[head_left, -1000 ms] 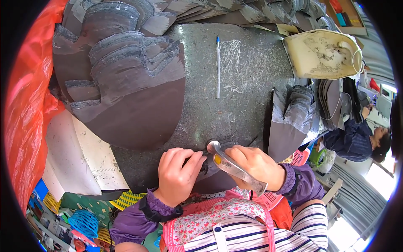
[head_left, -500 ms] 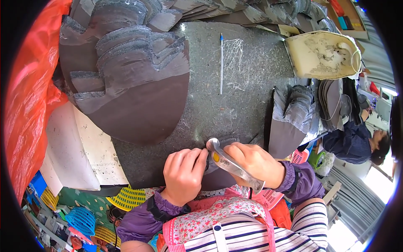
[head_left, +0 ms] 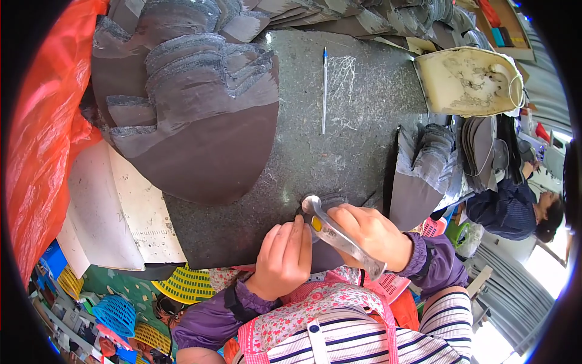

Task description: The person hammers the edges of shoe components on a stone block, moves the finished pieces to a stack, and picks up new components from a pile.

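Observation:
In my right hand (head_left: 373, 236) is a metal hammer (head_left: 344, 239) with a round polished face, a long curved head and a yellow spot; its handle is hidden beneath the hand. Its face rests at or just above a dark sheet piece (head_left: 327, 258), close to my left fingertips. My left hand (head_left: 284, 258) has its fingers pressed together on the left edge of that piece, against the dark work surface (head_left: 303, 164). Both hands partly hide the piece.
Layered dark cut pieces (head_left: 200, 121) lie at the left, with more along the back. A pen (head_left: 325, 91) lies mid-table. A cream container (head_left: 470, 82) stands at the far right, above another stack of dark pieces (head_left: 418, 176). A person (head_left: 509, 206) sits farther right.
My left hand has moved right and slightly nearer to me, its fingers now straighter along the piece's edge. The hammer stays almost in place in my right hand.

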`<action>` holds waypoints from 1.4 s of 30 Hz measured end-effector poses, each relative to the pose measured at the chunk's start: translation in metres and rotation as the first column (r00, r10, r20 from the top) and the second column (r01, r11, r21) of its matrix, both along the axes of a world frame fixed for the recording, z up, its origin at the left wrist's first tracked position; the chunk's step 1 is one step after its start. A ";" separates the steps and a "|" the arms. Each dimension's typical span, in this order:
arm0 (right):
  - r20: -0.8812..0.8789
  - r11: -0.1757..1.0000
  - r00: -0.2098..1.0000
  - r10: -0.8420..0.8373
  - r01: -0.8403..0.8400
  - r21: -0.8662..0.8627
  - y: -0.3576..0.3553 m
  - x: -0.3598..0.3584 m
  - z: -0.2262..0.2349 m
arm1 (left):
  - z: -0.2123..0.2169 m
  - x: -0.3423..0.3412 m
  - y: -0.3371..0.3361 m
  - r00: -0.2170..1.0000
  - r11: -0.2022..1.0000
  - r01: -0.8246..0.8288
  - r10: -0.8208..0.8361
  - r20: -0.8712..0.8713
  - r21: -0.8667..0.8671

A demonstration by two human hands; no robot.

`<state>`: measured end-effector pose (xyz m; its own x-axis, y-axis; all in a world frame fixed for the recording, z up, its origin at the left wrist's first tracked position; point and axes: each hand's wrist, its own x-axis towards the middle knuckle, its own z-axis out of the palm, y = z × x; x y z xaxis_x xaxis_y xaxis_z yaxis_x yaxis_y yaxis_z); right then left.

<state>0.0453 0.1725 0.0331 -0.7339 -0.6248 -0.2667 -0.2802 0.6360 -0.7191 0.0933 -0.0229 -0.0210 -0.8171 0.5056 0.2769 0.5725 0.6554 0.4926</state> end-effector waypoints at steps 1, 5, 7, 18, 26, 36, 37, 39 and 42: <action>-0.001 1.000 1.000 0.000 0.000 0.001 0.000 0.000 0.000 | 0.001 0.000 0.002 1.000 0.996 0.006 -0.009 -0.029 -0.087; -0.030 0.994 0.996 0.084 -0.081 0.079 -0.001 0.000 -0.002 | 0.001 -0.003 0.002 0.998 0.989 0.031 -0.039 -0.054 -0.142; -0.059 0.987 0.998 0.020 -0.010 0.160 0.004 0.000 0.002 | 0.003 -0.004 0.000 0.999 0.994 0.037 -0.040 -0.024 -0.098; -0.358 0.962 0.903 -0.239 0.270 0.038 -0.005 0.013 -0.030 | 0.029 -0.115 -0.051 0.923 0.935 -0.326 0.281 -0.265 -0.144; -0.098 0.918 0.913 -0.396 0.391 -0.064 0.046 0.007 0.029 | 0.021 -0.169 -0.090 0.821 0.827 -0.542 0.482 -0.304 -0.150; -0.750 0.614 0.416 -0.515 0.789 0.016 0.151 -0.003 0.001 | 0.044 -0.185 -0.083 0.860 0.867 -0.458 0.488 0.148 -0.198; -0.690 0.641 0.461 -0.558 0.767 -0.007 0.143 0.000 0.004 | 0.045 -0.185 -0.086 0.860 0.882 -0.393 0.452 0.235 -0.261; -0.554 0.687 0.547 -0.627 0.723 -0.064 0.126 0.007 0.012 | 0.044 -0.181 -0.099 0.906 0.942 -0.304 0.332 0.263 -0.142; -0.445 0.738 0.631 -0.636 0.666 -0.110 0.110 0.014 0.022 | 0.046 -0.167 -0.116 0.958 0.989 -0.100 0.066 0.280 0.109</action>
